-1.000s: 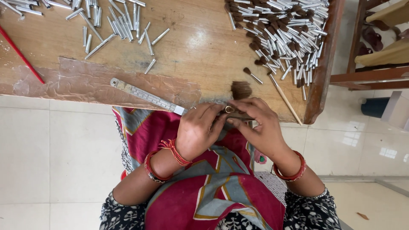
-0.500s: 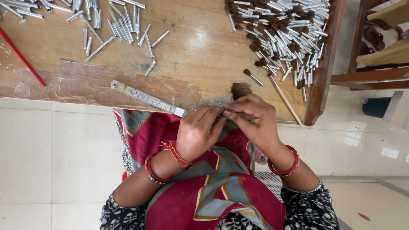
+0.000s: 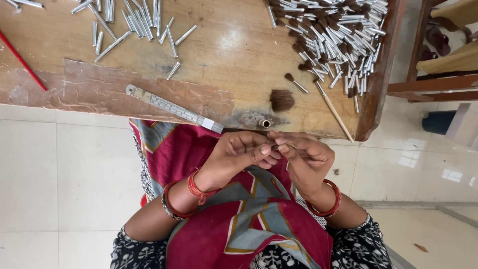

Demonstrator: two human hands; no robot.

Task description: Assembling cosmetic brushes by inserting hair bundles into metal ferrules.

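My left hand (image 3: 242,154) and my right hand (image 3: 304,158) meet just below the front edge of the wooden table (image 3: 224,55), over my red patterned lap. The fingertips of both pinch a small brown tuft (image 3: 275,147), mostly hidden by the fingers. Just above the hands, a short metal tube (image 3: 265,123) lies at the table edge. A fan of brown bristles (image 3: 282,99) and one small finished brush (image 3: 296,83) lie beyond it.
A metal ruler (image 3: 169,107) lies slanted near the table's front edge. A pile of metal-ferruled brush heads (image 3: 338,35) fills the far right, loose metal tubes (image 3: 134,20) the far left. A wooden stick (image 3: 333,109), a red rod (image 3: 22,62) and a wooden chair (image 3: 438,74) are nearby.
The hands have closed in on each other. The thin brown piece that stuck out to the right between the fingers is now mostly tucked inside the pinch.
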